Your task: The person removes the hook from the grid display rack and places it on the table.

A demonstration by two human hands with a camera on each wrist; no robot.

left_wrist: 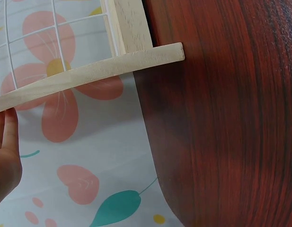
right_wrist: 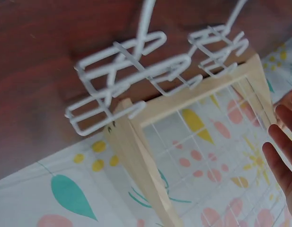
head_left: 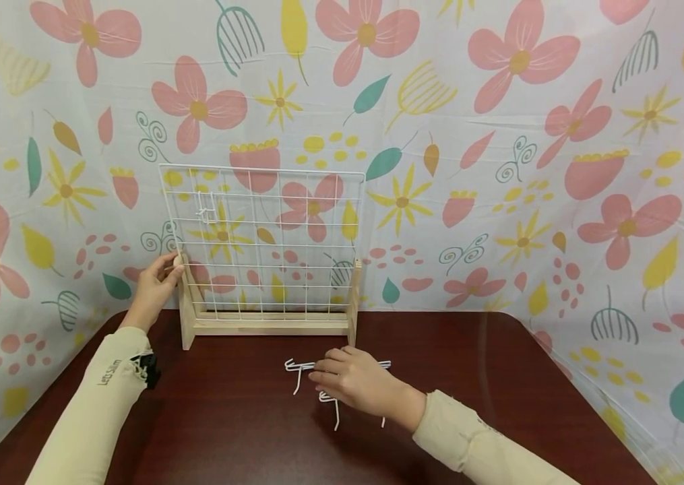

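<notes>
A white wire grid panel [head_left: 263, 169] stands upright in a pale wooden stand [head_left: 269, 331]. My left hand [head_left: 156, 286] holds the top of the left wooden post [head_left: 187, 316]; in the left wrist view its fingertips meet the edge of that post [left_wrist: 112, 66]. Over the table, my right hand [head_left: 362, 380] hovers at several white wire hooks [head_left: 300, 367], partly covering them in the head view. The right wrist view shows its fingers [right_wrist: 278, 163] spread apart, away from the hooks [right_wrist: 131, 73]. One small white hook [head_left: 205, 214] hangs on the grid's upper left.
The dark red-brown wooden table [head_left: 226, 417] carries the stand near its back edge. Close behind it hangs a white cloth [head_left: 426, 121] printed with flowers and leaves. A black wrist strap [head_left: 146, 370] sits on the left sleeve.
</notes>
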